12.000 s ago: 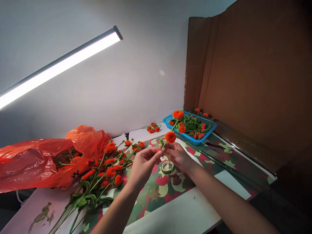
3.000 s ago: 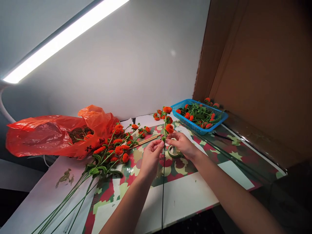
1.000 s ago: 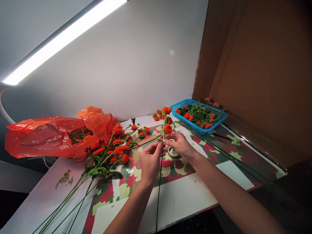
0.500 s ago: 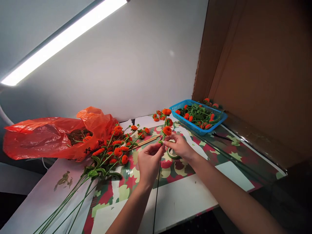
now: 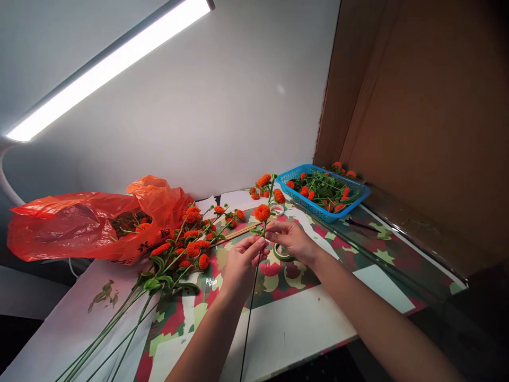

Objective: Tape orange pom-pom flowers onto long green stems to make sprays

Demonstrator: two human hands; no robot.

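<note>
Head view. Left hand point(image 5: 242, 259): palm down, thumb and forefinger pinched shut on the flower stem point(image 5: 247, 323) just below its lowest orange head point(image 5: 262, 213); other fingers loosely curled. Right hand point(image 5: 293, 240): at 3 o'clock of the left, almost touching it; fingertips closed on the same stem right under that head, exact grip partly hidden.

Stem: thin dark wire, tilted. Runs from the pinch toward 6 o'clock and off the lower frame edge; rises toward 12 o'clock with two more orange heads.

Green tape roll point(image 5: 280, 255): flat on the patterned table point(image 5: 358, 249), half covered by the right hand.

- At 9 o'clock of the hands: pile of finished stems point(image 5: 186, 245), wooden sticks point(image 5: 237, 232) just beside it.
- Further toward 9 o'clock: orange plastic bag point(image 5: 75, 225), mouth open.
- At 2 o'clock: blue basket point(image 5: 316, 213) holding short orange-headed sprigs, against the cardboard panel point(image 5: 421, 122).
- At 11 o'clock, overhead: lit lamp bar point(image 5: 111, 66).
</note>
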